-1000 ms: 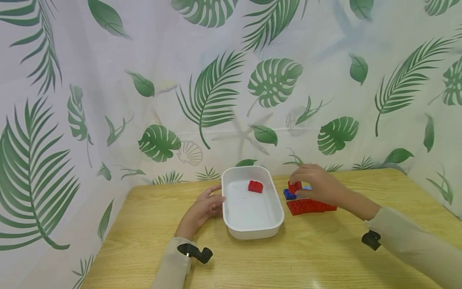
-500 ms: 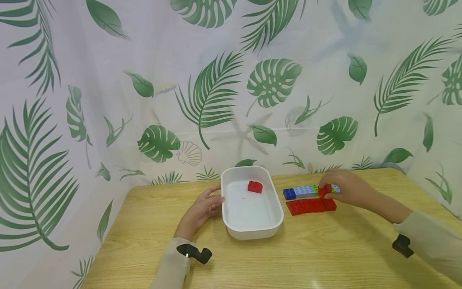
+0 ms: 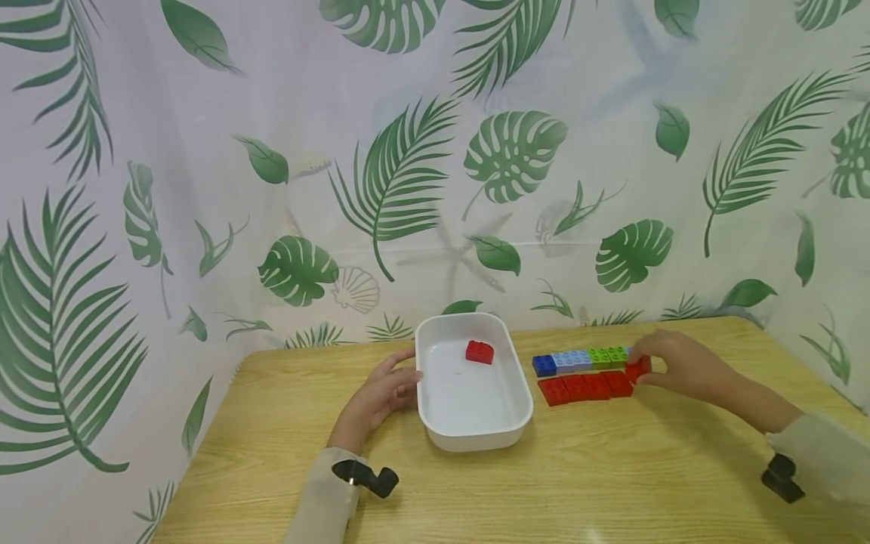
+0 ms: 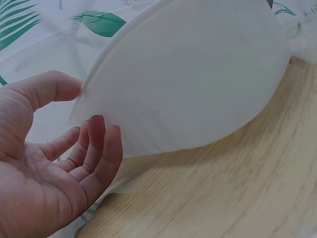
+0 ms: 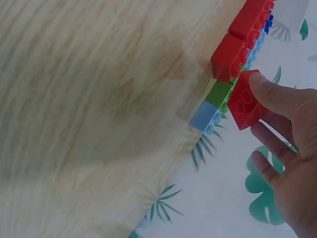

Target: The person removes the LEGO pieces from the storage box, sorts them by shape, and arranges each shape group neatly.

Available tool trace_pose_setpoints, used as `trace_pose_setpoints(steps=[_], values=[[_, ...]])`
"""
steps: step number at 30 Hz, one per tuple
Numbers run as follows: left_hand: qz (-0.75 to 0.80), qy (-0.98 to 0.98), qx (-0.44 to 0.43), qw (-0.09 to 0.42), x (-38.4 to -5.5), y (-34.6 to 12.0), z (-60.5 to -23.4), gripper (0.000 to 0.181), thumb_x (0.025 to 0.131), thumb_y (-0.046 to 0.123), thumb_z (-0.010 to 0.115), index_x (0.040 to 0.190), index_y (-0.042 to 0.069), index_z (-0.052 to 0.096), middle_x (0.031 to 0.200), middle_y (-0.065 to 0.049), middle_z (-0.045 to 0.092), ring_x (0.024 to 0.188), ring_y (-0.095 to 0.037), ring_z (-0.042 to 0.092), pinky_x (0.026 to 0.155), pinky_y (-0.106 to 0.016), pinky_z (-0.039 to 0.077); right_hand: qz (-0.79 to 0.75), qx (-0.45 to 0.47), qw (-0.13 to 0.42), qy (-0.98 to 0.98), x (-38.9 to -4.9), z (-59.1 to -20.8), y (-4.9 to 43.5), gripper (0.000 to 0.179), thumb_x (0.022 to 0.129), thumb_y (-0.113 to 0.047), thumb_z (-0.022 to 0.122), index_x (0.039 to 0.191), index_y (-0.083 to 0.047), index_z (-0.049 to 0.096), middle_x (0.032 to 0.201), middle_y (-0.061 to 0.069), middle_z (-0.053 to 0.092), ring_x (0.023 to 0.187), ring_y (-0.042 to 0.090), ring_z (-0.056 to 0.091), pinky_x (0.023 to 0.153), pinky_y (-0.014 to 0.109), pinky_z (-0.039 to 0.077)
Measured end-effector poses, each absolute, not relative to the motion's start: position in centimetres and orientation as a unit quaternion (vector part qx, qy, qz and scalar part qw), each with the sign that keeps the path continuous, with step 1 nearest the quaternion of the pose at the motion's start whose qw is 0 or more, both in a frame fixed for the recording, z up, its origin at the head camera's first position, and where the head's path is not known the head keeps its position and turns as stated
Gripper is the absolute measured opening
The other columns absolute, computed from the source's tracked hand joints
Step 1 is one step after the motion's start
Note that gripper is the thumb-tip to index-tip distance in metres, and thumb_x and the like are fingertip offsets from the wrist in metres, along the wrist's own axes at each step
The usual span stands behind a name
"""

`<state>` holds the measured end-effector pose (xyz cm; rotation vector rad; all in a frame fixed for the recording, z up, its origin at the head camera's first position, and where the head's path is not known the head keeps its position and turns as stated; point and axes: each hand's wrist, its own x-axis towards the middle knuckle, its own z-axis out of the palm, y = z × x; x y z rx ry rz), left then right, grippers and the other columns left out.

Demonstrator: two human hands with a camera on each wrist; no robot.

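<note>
My left hand (image 3: 384, 389) holds the left side of a white plastic tray (image 3: 428, 419), thumb at the rim and curled fingers against the outer wall. A single red toy brick (image 3: 479, 352) lies inside the tray. My right hand (image 3: 683, 366) pinches another red toy brick (image 5: 245, 101) between thumb and fingers, tilted with its studs showing in the right wrist view. That brick is at the right end of a row of red bricks (image 3: 576, 387). Behind them runs a second row: dark blue (image 3: 544, 366), light blue (image 3: 572, 360) and green bricks (image 3: 607, 357), its far end partly hidden by my hand.
A wooden table (image 3: 476, 499) carries everything. A white leaf-printed cloth (image 3: 408, 189) hangs close behind the table's back edge. In the right wrist view, a light blue brick (image 5: 204, 117) ends the back row.
My right hand has carried the red brick rightward over the back row, then lowered it forward to the right end of the red row. The left hand and the tray stay put.
</note>
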<state>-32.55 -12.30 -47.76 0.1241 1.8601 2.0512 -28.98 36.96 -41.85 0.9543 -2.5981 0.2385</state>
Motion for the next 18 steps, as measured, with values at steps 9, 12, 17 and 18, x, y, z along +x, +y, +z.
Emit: trace_pose_setpoints(steps=[9,12,17,18], values=[[0.733,0.654,0.043,0.183,-32.5,-12.4,-47.7,0.062,0.095,0.012,0.064,0.152,0.013,0.042,0.131,-0.021,0.064,0.100,-0.019,0.069,0.086,-0.036,0.059,0.112,0.308,0.150,-0.933,-28.6,-42.8,38.1,0.027,0.071,-0.010,0.090,0.093,-0.017,0.076,0.093,-0.008,0.073,0.087,0.020,0.067,0.075,0.037,0.058],[0.734,0.652,0.041,0.185,-32.4,-12.4,-47.7,0.062,0.095,0.011,0.065,0.152,0.014,0.042,0.132,-0.020,0.064,0.100,-0.018,0.069,0.086,-0.036,0.059,0.123,0.288,0.133,-0.940,-28.4,-43.0,38.2,0.026,0.073,-0.010,0.088,0.095,-0.016,0.076,0.096,-0.006,0.073,0.090,0.024,0.068,0.078,0.040,0.059],[0.730,0.654,0.049,0.189,-32.5,-12.5,-47.7,0.064,0.095,0.012,0.064,0.154,0.011,0.039,0.132,-0.021,0.064,0.100,-0.017,0.069,0.086,-0.035,0.059,0.145,0.247,0.108,-0.952,-28.4,-43.4,38.4,0.025,0.075,-0.014,0.087,0.099,-0.014,0.078,0.099,-0.003,0.075,0.093,0.027,0.068,0.079,0.044,0.059],[0.729,0.655,0.051,0.190,-32.5,-12.5,-47.7,0.064,0.095,0.012,0.063,0.154,0.011,0.038,0.132,-0.021,0.064,0.100,-0.017,0.069,0.086,-0.035,0.059,0.149,0.240,0.104,-0.954,-28.4,-43.6,38.5,0.026,0.076,-0.015,0.087,0.100,-0.014,0.078,0.099,-0.002,0.075,0.093,0.027,0.068,0.079,0.044,0.058]])
